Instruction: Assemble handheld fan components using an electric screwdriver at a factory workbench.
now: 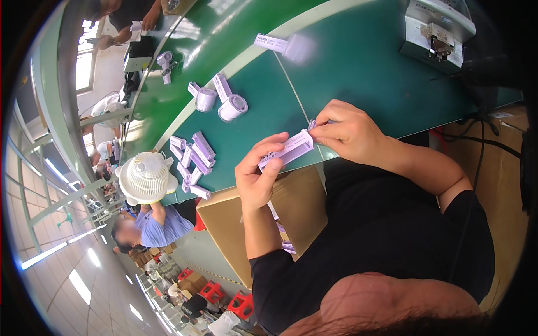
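Observation:
My left hand grips a lilac plastic casing, long and trough-shaped, with its hollow side showing and dark print near the thumb. At the casing's far end, my right hand has thumb and forefinger pinched together. A small greyish piece shows at those fingertips, too small to name. Left of my hands, several similar lilac casings lie in a loose pile on the green table. Beyond them rest two lilac parts with a drum-shaped head and a straight handle.
Another lilac handled part lies farther back. A metal machine stands at the back right, cables below it. An open cardboard box sits under the table's edge. At left are a white fan and a person in blue.

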`<action>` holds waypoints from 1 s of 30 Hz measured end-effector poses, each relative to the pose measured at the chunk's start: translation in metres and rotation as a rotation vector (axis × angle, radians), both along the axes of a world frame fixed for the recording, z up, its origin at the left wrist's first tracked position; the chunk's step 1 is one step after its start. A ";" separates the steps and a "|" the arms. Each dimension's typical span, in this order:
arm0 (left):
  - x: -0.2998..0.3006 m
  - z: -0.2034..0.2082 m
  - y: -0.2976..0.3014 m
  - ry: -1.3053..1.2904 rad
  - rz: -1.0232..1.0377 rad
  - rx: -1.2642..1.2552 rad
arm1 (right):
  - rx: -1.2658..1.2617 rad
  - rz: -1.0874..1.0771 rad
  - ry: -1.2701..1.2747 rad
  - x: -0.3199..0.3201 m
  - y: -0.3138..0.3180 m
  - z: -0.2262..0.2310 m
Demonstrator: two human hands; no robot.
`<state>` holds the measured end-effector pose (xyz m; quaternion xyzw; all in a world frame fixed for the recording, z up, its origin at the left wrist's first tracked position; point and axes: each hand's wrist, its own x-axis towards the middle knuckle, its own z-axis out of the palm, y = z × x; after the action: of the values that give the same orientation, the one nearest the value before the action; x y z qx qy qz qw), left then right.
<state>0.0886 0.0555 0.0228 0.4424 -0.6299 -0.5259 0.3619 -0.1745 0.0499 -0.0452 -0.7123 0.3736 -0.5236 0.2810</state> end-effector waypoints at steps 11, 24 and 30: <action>-0.023 0.013 -0.005 0.098 -0.022 0.037 | 0.240 0.047 -0.071 -0.009 0.008 0.010; -0.038 0.024 -0.018 -0.173 -0.150 -0.104 | 0.256 0.085 0.038 -0.020 0.021 0.008; -0.052 0.022 -0.016 -0.295 -0.165 -0.190 | 0.156 0.115 0.033 -0.023 0.016 0.005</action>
<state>0.0371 0.0396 0.0445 0.4255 -0.7571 -0.4213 0.2615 -0.1972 0.0663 -0.0404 -0.7171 0.3763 -0.4641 0.3588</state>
